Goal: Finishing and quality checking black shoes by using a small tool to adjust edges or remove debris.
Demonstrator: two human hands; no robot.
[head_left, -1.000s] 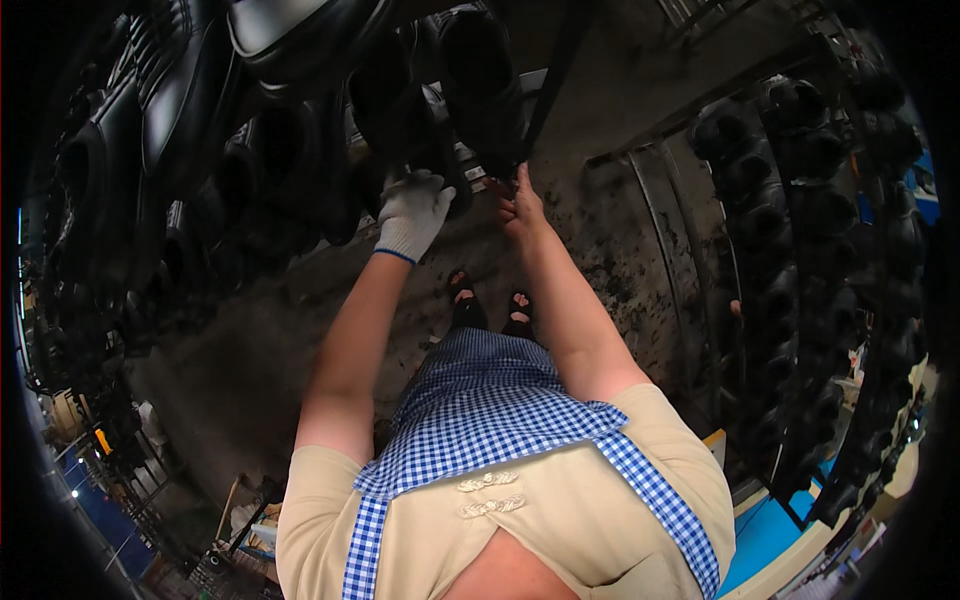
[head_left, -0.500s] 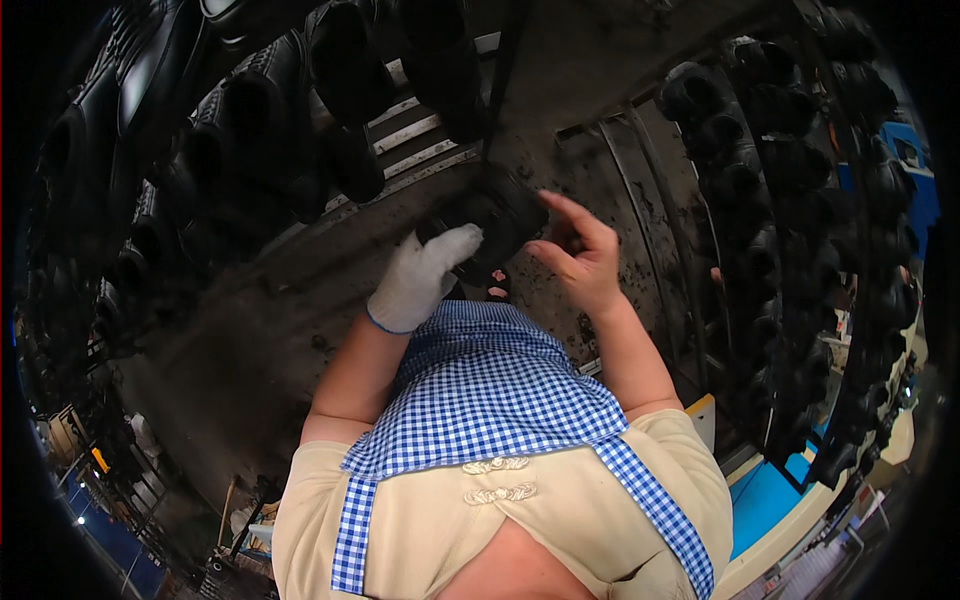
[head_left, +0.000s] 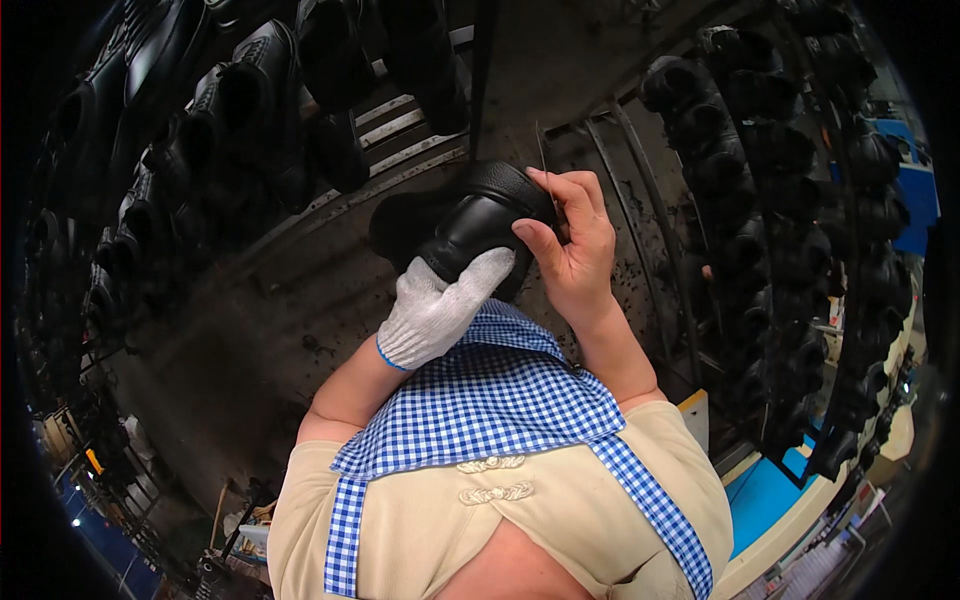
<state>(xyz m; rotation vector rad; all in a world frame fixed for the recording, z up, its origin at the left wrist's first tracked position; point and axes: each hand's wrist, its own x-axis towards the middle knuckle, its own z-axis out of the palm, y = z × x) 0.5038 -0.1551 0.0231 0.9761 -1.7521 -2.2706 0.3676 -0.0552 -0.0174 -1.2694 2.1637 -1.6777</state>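
My left hand [head_left: 445, 310], in a white knit glove with a blue cuff, grips a black leather shoe [head_left: 480, 215] in front of my apron. Its thumb presses on the shoe's upper. Bare, my right hand [head_left: 572, 235] is at the shoe's right end, thumb and fingertips pinched close against its edge. A thin strand [head_left: 543, 150] rises from those fingertips; whether it is a thread or a trimmed sliver I cannot tell. The palm side of the right fingers is partly hidden.
To the left, a rack carries rows of black shoes [head_left: 245, 90]. More dark shoes [head_left: 705, 165] hang in columns on a rack at the right. Metal bars [head_left: 390, 130] show between them. Scraps litter the dark floor [head_left: 300, 330]. At lower right is a blue surface [head_left: 765, 505] with a pale rim.
The shoe has turned and come up closer, its upper now facing me. My left hand has shifted right along it. My right hand has closed from a loose spread to a pinch at its edge.
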